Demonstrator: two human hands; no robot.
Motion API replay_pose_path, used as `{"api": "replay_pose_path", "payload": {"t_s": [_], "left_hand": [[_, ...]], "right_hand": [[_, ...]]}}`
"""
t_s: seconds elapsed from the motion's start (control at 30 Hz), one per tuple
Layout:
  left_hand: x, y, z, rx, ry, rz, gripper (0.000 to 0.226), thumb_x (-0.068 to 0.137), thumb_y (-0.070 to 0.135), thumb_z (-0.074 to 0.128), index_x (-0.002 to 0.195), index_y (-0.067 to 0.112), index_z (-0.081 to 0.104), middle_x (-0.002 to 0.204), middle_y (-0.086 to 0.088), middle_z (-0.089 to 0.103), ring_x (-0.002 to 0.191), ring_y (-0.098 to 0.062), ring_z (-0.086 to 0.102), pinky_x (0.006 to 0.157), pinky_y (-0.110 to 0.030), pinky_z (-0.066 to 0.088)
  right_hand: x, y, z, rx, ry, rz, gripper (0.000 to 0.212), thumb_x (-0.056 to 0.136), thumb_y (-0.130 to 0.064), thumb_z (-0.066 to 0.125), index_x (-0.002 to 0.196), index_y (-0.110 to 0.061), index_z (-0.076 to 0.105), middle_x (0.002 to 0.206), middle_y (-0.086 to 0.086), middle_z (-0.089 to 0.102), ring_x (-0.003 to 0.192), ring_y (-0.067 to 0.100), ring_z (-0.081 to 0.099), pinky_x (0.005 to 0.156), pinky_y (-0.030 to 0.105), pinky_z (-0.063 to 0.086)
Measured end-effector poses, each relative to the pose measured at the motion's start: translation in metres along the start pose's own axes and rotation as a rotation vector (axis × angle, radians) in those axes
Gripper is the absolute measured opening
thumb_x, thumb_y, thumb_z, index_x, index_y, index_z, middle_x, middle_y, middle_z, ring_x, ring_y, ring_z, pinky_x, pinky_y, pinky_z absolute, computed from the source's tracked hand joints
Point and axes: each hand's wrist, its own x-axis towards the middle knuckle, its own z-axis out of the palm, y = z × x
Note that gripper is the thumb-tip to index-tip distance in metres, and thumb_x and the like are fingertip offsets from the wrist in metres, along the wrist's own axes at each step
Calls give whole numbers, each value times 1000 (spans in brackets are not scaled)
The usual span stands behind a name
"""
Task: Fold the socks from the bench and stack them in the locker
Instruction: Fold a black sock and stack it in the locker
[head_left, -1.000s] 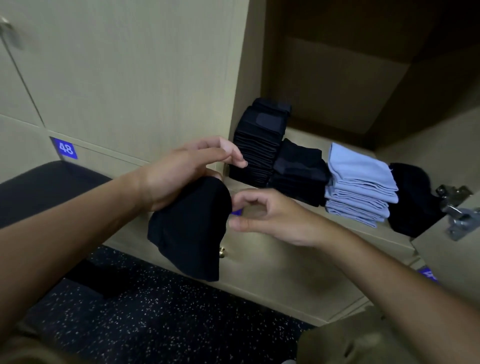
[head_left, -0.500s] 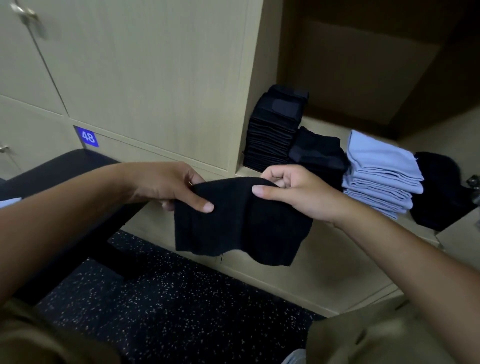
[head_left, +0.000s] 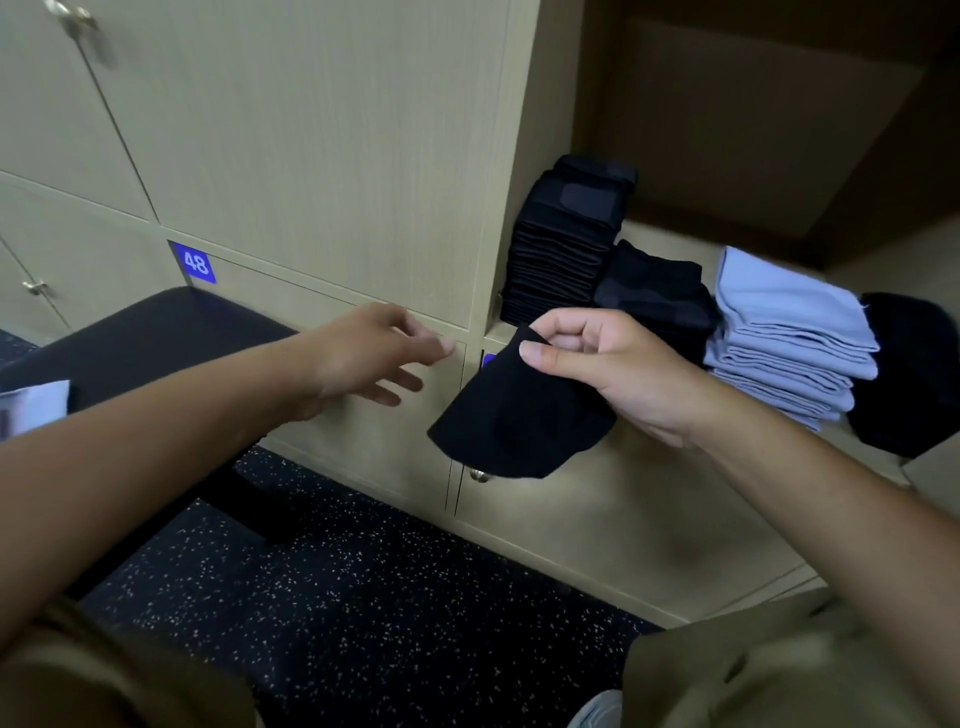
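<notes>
My right hand (head_left: 602, 364) pinches a folded black sock (head_left: 514, 421) by its upper edge; the sock hangs in the air just in front of the open locker (head_left: 727, 156). My left hand (head_left: 374, 353) is a little to the left of the sock, fingers spread and holding nothing. Inside the locker stand a tall stack of black socks (head_left: 561, 244), a lower black pile (head_left: 654, 296), a stack of light blue socks (head_left: 789, 332) and a dark bundle (head_left: 909, 374) at the far right. The black bench (head_left: 145, 338) lies at the left.
Closed locker doors fill the wall at the left, one marked with a blue label 48 (head_left: 196, 263). A white and pale item (head_left: 31, 405) lies on the bench at the left edge. Dark speckled floor (head_left: 363, 597) is below. A lower locker door with a small knob (head_left: 478, 475) is under the sock.
My left hand has let go of the black sock and drawn away to the left. The sock, held by both hands before, now hangs from my right hand alone, nearer the locker.
</notes>
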Motion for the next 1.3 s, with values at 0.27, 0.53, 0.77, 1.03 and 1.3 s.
{"api": "replay_pose_path", "payload": {"t_s": [0.27,0.53,0.77,1.03,1.3], "left_hand": [[-17,17,24,-159,-97,138,28,92,36,71,105,11,70,92,-2,76,81,-11,72,66,-21,53],[-16,19,21,-124,10,280,14,89,15,77,100,6,74,87,-9,73,73,-13,73,63,-20,56],[-13,23,13,108,4,439,7,91,14,76,95,19,75,92,-2,74,75,-13,70,64,-17,54],[-8,32,15,-137,28,433,9,88,12,78,96,14,74,88,-3,74,72,-17,70,64,-24,56],[4,30,34,-459,-206,216,37,93,24,70,129,18,65,120,0,75,111,-17,71,95,-35,58]], "right_hand": [[0,-4,7,150,133,-21,25,97,-21,67,114,-3,70,106,15,77,105,36,72,102,51,54],[0,-7,14,-114,293,-58,8,92,-28,74,95,-21,74,99,-4,71,96,7,66,87,24,50],[-1,-12,13,-94,229,-110,3,91,-21,76,92,-19,73,121,-11,70,107,3,68,93,18,50],[-4,-17,10,10,300,-196,30,87,-1,77,103,-7,52,77,-1,74,73,13,72,69,25,57],[-10,-21,-4,295,499,-89,41,82,-16,81,92,-17,41,110,26,70,107,37,71,102,59,51]]}}
